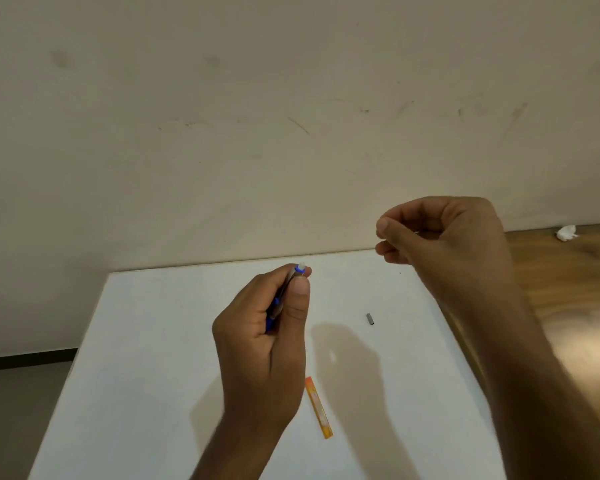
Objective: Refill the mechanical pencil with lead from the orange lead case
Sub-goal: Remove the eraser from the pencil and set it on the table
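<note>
Left hand: the left hand [264,344] is raised over the surface, its grip closed around the pencil [284,292], thumb pressed along the barrel, the white end pointing up and away.
Right hand: the right hand [444,237] is held higher and to the right, thumb and forefinger pinched together (something thin and pale shows there, too small to tell what).
Pencil: slim, blue and grey, mostly hidden inside the fist.
Lead case: the lead case [318,407] is a flat, narrow, translucent orange stick lying on the surface just right of the left wrist.
Cap: a small grey cylinder [370,319] lies apart, between the hands.
Surface: the surface [146,375] is smooth, white, matte.
Room: a scuffed cream wall [257,133]; wood floor [568,282] with a crumpled white scrap [566,233].
</note>
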